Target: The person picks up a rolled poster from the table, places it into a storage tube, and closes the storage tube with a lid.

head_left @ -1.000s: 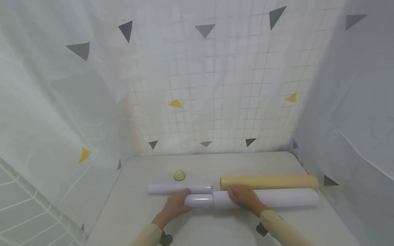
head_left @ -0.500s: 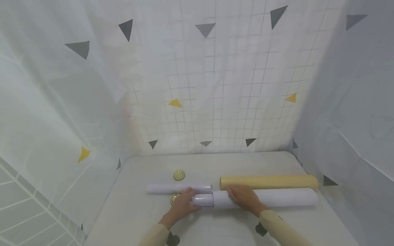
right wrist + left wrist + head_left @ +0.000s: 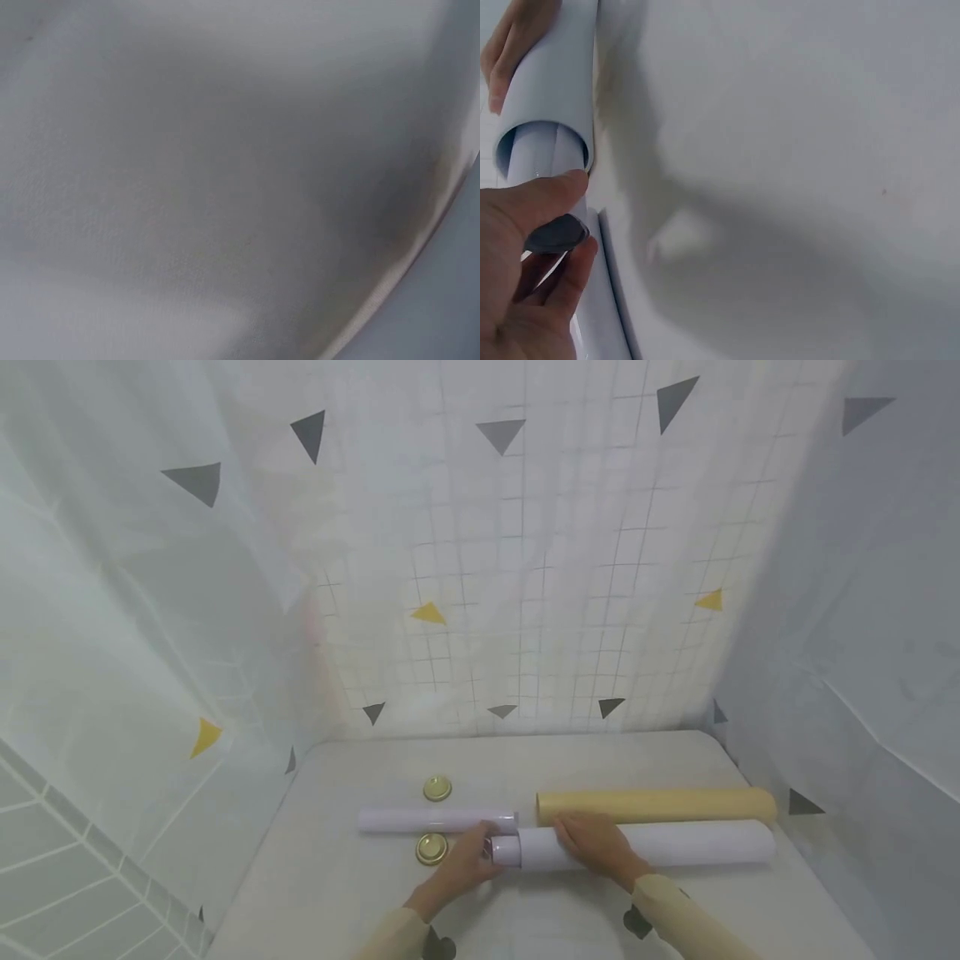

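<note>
My left hand (image 3: 468, 858) grips the near end of a rolled glossy white sheet (image 3: 507, 851). Most of that roll sits inside a wide white cardboard tube (image 3: 697, 842), and only a short length sticks out of the tube's left mouth. In the left wrist view the thumb and fingers (image 3: 551, 201) pinch the roll around its dark open end (image 3: 557, 234). My right hand (image 3: 596, 846) holds the white tube from above, a little right of its mouth. A second rolled white sheet (image 3: 420, 821) lies just behind my left hand.
A yellow tube (image 3: 667, 804) lies parallel behind the white one. Two round gold lids (image 3: 437, 788) rest at the left, one behind the loose roll and one in front. Patterned curtain walls (image 3: 525, 568) enclose the white table (image 3: 322, 893). The right wrist view mostly shows blurred white surface.
My left hand has moved right, sliding the roll deeper into the white tube, so less of it shows. The front gold lid has come into sight. My right hand stays in place.
</note>
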`<state>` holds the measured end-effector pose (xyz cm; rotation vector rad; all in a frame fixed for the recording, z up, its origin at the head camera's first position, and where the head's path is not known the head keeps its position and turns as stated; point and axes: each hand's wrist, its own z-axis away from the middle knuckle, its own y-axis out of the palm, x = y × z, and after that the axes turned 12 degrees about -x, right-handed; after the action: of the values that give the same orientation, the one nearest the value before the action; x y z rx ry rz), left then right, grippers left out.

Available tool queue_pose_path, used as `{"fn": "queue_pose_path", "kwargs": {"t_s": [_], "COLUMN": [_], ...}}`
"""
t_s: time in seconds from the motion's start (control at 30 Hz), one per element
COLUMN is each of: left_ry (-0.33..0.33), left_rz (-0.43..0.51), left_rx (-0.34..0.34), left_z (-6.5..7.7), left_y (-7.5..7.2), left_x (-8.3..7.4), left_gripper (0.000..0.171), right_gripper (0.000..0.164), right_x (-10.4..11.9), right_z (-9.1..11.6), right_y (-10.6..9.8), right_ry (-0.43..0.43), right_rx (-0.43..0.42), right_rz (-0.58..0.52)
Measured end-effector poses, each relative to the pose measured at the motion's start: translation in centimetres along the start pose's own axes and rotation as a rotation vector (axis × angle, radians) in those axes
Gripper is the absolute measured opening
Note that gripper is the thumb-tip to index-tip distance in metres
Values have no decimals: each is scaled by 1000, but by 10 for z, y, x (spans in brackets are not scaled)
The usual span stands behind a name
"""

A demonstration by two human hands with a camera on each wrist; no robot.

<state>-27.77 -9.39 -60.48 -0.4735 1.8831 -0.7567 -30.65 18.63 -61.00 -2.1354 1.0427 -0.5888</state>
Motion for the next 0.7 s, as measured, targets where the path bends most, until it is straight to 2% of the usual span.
{"fn": "queue_pose_path", "kwargs": {"t_s": [0.17,0.3,0.57,0.7], "left_ry": [-1,3,89,45], "left_rz": [19,40,70,92], "left_rx": [-24,-57,-184,-200], "left_z": [-1,0,2,0], "left_y": [6,10,24,28], "left_x": [-1,-2,-2,-5], "left_gripper": [46,45,42,39], "right_gripper": [38,39,40,40], "right_x": [0,0,0,-3], "right_z": [-2,-1,0,1], "right_y": [2,2,0,1], "right_ry": [-17,1,8,-4], "right_rx": [-6,8,-1,-11], "right_rz": [-11,-7,-6,1]}}
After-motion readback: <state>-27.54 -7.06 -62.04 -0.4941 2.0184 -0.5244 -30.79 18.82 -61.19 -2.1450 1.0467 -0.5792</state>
